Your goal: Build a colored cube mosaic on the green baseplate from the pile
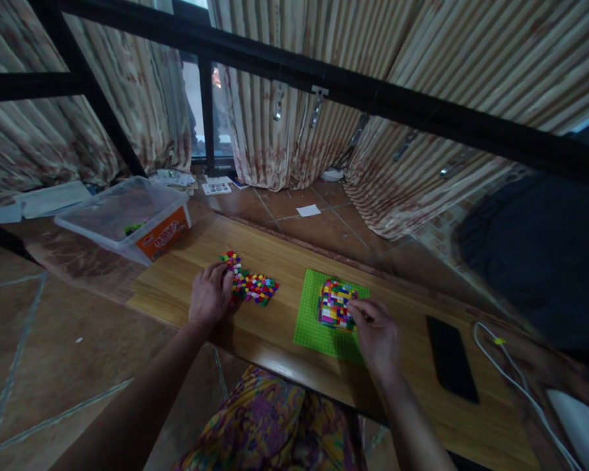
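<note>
A green baseplate (310, 327) lies on the low wooden table (285, 252). On it stands a square block of many-coloured small bricks (334, 302). My right hand (377, 337) touches the block's right edge with its fingertips pinched together; whether a brick is between them I cannot tell. A loose pile of coloured bricks (255, 285) lies to the left on the wood. My left hand (210, 296) rests on the left end of that pile, fingers curled down into it.
A clear plastic tub with an orange label (127, 219) sits at the table's far left corner. A black phone (450, 358) and a white cable (510, 376) lie at the right. A black metal frame (353, 88) crosses overhead; curtains hang behind.
</note>
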{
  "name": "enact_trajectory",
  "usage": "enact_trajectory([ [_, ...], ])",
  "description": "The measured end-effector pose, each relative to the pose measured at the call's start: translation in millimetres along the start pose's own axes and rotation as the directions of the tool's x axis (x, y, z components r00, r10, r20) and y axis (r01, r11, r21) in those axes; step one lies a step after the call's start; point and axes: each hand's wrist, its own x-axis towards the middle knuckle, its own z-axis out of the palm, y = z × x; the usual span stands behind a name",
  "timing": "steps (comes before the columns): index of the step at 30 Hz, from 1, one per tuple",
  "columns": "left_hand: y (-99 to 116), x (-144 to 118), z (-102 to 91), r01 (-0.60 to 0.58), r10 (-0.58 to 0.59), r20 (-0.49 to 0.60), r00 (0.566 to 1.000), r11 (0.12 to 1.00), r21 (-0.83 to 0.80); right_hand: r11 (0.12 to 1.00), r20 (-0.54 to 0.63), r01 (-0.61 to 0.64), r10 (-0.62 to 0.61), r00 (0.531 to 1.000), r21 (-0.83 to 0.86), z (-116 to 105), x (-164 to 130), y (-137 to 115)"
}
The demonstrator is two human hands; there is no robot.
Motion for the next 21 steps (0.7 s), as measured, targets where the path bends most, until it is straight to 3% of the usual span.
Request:
enact_trajectory([
  [4,-1,0,0.6,-0.009,0.009,-0.004,1.000,1.000,0.005,0.996,0.003,0.031,-0.031,1.000,-0.087,-2,14,15],
  [12,-3,1,2.0,-0.010,0.010,0.005,1.000,1.000,0.025,0.973,0.025,0.105,-0.102,0.994,-0.204,4,19,18],
  [21,0,1,-0.3,-0.007,0.007,0.015,1.000,0.999,0.032,0.992,-0.020,0.032,-0.035,0.999,-0.121,7,17,22],
])
